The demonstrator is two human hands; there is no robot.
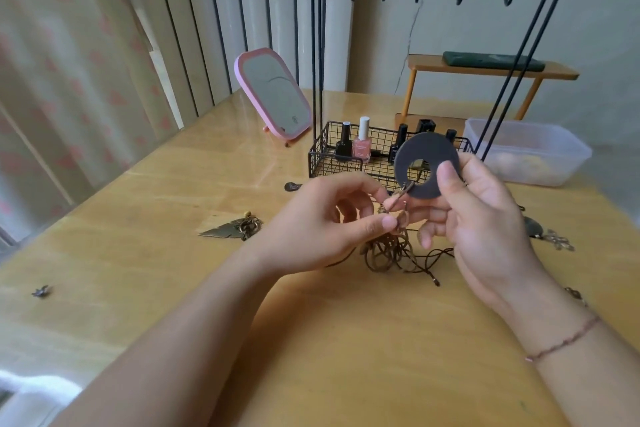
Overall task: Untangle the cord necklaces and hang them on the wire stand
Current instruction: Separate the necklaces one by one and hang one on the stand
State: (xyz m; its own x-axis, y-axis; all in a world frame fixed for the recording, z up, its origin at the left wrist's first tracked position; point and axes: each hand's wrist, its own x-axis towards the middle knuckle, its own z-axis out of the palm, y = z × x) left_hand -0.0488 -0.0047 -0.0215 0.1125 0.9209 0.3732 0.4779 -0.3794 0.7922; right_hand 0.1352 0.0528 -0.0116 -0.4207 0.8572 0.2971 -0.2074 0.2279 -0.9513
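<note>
Landmark: the black wire stand (446,55) is set at the far side of the wooden table (145,204); every place below is given from it.
Wire stand: a row of bare hooks is carried under its top bar, and a mesh basket forms its base.
Disc pendant: a dark flat disc pendant (437,156) with a round hole in its middle is held up just in front of the stand's basket, tilted toward the camera.
Right hand: the right hand (485,218) is raised in front of the stand's right half; the disc's lower right edge is pinched between thumb and curled fingers.
Left hand: the left hand (332,218) is held in front of the stand's left half; a thin brown cord end by the disc's lower edge is pinched between thumb and forefinger, the other fingers being curled beneath.
Cord necklaces: a knotted bundle of brown cord necklaces (391,250) hangs below both hands and is piled on the table in front of the stand's middle.
Leaf pendant: a bronze leaf pendant (225,228) is laid on the table well to the front left of the stand.
Small charm: a small charm (41,291) is seen far to the front left of the stand.
Nail polish: a pink nail polish bottle (362,146) is stood inside the stand's basket among dark bottles.
Mirror: a pink mirror (273,94) is propped just left of the stand.
Plastic box: a clear plastic box (530,149) is placed just right of the stand's base.
Shelf: a small orange shelf (485,71) is seen behind the stand.
</note>
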